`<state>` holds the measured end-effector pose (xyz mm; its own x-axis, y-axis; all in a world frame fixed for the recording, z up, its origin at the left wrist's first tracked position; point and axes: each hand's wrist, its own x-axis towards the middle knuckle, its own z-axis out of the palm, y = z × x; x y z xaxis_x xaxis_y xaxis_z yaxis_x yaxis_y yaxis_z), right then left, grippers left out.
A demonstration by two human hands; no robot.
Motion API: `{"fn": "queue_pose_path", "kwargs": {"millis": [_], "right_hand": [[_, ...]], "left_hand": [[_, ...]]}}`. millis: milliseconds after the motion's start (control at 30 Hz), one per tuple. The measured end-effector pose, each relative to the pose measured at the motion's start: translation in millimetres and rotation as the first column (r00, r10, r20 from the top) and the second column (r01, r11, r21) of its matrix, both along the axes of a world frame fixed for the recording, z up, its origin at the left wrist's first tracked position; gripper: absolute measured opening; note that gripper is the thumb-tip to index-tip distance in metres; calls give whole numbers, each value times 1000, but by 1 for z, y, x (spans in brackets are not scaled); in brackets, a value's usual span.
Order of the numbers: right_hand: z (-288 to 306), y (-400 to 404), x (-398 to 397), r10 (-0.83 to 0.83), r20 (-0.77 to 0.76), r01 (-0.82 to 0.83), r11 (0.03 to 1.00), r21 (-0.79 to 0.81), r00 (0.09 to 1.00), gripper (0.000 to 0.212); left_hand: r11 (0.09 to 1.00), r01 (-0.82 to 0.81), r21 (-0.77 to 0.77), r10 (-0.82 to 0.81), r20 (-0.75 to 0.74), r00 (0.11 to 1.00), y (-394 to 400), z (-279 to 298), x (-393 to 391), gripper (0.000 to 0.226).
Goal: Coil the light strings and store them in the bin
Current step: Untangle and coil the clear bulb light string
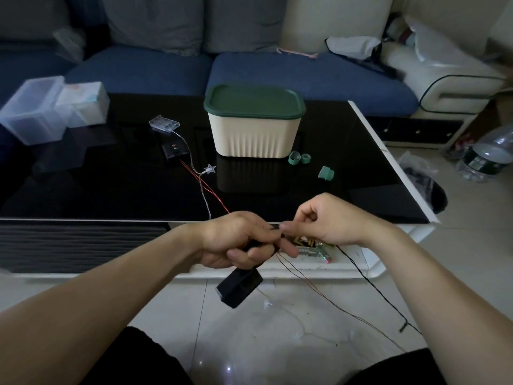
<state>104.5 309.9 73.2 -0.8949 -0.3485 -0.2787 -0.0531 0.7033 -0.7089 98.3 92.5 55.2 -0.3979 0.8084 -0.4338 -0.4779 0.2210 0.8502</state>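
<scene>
The worktop is finished in glossy black, mirror-smooth. The bin is seen in matt ribbed cream plastic, its lid in smooth green plastic. A clear plastic battery case is noted toward the far left edge.

This is a home living room. A blue sofa with grey back cushions runs along the far edge of a low, glossy black desk, and a cream sofa section strewn with loose items stands past the desk's far right corner. The floor is pale tile.
</scene>
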Motion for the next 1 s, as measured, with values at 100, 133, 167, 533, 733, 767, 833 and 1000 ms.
{"fn": "queue_pose_path", "kwargs": {"millis": [100,133,167,533,733,767,833,1000], "right_hand": [[0,10,-3,8,77,-11,999,48,997,43],[0,15,-4,-10,86,6,999,38,996,43],[-1,19,-6,-31,88,28,999,24,996,43],[-14,31,-10,-131,107,120,988,102,986,43],[-7,-1,1,24,47,-33,979,203,999,33],[-6,-8,4,47,44,-56,972,228,998,32],[-5,-22,12,92,39,-100,955,279,995,30],[-3,-45,27,221,-26,-207,945,253,975,38]], "left_hand": [[994,-87,69,81,88,993,-5,6,-2,43],[986,-147,74,138,109,984,-6,7,-3,42],[975,-209,79,199,124,972,-6,8,-3,40],[751,-645,140,623,173,763,-7,5,-11,31],[684,-711,164,704,106,702,-1,7,-10,45],[682,-711,172,703,118,702,0,9,-8,45],[694,-695,186,688,111,717,2,11,-6,41],[794,-590,145,591,44,805,4,7,-2,46]]}}
